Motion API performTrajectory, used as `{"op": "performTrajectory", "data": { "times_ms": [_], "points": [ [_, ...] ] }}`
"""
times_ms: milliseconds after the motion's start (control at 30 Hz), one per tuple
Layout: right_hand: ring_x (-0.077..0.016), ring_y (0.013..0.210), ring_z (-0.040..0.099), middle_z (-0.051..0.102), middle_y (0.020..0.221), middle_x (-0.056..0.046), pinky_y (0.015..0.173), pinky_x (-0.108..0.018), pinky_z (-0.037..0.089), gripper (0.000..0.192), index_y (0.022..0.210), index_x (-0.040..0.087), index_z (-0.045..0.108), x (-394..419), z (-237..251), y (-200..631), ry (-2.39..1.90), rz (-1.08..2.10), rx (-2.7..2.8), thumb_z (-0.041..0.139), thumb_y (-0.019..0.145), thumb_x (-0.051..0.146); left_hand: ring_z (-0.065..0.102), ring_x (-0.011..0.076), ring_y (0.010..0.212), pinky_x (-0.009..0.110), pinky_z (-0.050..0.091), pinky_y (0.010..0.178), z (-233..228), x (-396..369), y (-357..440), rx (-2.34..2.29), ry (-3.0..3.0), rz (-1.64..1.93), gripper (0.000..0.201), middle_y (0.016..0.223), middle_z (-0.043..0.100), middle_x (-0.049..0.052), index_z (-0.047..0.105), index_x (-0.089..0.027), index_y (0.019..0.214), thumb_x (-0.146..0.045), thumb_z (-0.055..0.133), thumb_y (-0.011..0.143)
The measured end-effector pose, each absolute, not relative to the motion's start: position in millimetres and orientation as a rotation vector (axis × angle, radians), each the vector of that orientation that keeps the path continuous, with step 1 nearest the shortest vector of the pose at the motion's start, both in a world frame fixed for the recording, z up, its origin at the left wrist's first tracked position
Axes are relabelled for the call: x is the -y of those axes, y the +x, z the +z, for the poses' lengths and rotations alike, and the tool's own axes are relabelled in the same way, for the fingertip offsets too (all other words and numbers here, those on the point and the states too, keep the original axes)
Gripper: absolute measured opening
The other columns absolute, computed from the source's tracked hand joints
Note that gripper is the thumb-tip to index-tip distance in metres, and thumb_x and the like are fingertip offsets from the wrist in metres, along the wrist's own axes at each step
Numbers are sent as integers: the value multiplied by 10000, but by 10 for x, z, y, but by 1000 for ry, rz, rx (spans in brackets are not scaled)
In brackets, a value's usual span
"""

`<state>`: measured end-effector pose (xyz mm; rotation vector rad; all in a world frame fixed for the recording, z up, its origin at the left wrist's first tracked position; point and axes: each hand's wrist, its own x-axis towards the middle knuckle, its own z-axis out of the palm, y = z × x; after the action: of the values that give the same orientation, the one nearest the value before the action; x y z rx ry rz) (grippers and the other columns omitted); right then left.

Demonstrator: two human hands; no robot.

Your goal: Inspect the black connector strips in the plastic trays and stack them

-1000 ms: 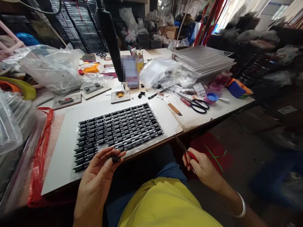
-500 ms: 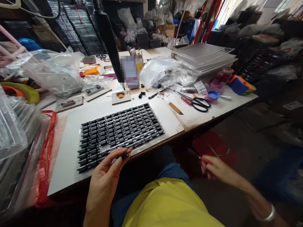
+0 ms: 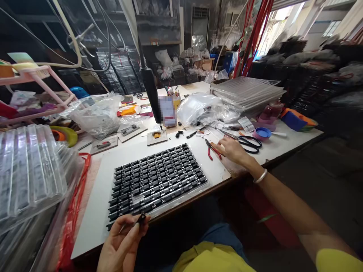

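Pinching a black part [image 3: 141, 218] in the left hand [image 3: 121, 240], with the right hand [image 3: 234, 150] at the right side of red-handled pliers [image 3: 210, 146] pointing away-left, tbh can't tell if gripping.

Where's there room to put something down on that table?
Left on the white board, between the red strip and black parts; a smaller patch lies between the parts, red pliers and front edge. Crowded: around the scissors and plastic bag.

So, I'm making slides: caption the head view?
Left hand pinches a small black part; right hand beside red-handled pliers.
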<state>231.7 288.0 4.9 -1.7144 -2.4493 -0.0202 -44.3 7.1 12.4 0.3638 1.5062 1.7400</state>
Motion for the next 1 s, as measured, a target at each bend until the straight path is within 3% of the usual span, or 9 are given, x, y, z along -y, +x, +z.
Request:
{"op": "performTrajectory", "data": {
  "times_ms": [100,200,333,400,467,533,767,867,1000],
  "points": [
    [-219,979,551,599,1065,-129,868,-388,395,310,1000,124,604,-3236,61,2403,-1898,-80,2232,447,929,381,677,161,794,176,532,680,171,-103,-448,-1481,395,1711,356,775,711,8,602,-190,732,-316,862,525],
    [-254,912,588,616,961,-158,789,-410,428,263,921,113,604,-3422,39,2448,-1922,-23,2157,527,886,362,665,157,779,203,522,701,227,-125,-384,-1432,381,1689,409,834,731,50,672,-189,934,-310,840,581],
    [-336,794,611,596,748,-186,653,-448,420,333,813,167,574,-3297,84,2484,-1804,100,2119,385,935,412,637,122,730,216,494,710,215,-136,-378,-1307,373,1697,381,920,731,111,690,-132,1036,-278,773,694],
    [-291,714,608,592,717,-149,588,-420,428,372,915,210,537,-3047,150,2499,-1704,212,2064,292,948,488,636,122,726,218,482,688,179,-138,-402,-1246,369,1689,304,909,729,112,699,-129,983,-262,757,716],
    [-209,590,561,620,747,-113,518,-369,430,309,1037,262,482,-2664,219,2460,-1360,766,1881,428,903,536,634,126,711,227,472,666,144,-144,-407,-1183,368,1664,271,887,725,107,692,-137,964,-259,747,729],
    [-143,492,473,581,685,-56,438,-309,384,247,1006,275,503,-2213,269,2331,-1154,1008,1917,514,883,489,627,124,697,231,462,656,121,-158,-376,-1114,368,1630,251,867,718,96,678,-144,966,-255,731,748],
    [-119,696,514,548,815,-25,614,-239,440,83,912,215,508,-1413,250,1699,-406,914,2487,435,944,190,616,112,712,220,445,670,85,-179,-189,-1001,391,1535,180,858,702,72,659,-160,973,-244,666,814],
    [-135,740,514,564,839,-53,641,-250,424,147,974,186,521,-1406,214,1640,-323,737,2520,391,946,126,615,109,680,212,431,632,58,-154,-171,-959,401,1533,181,836,706,72,641,-170,985,-239,662,819],
    [-130,666,486,553,727,-35,600,-250,385,118,864,179,544,-1384,202,1621,-350,496,2500,453,936,162,615,111,644,211,419,599,37,-124,-167,-926,385,1532,183,804,700,70,620,-165,960,-252,675,809]
  ]
}}
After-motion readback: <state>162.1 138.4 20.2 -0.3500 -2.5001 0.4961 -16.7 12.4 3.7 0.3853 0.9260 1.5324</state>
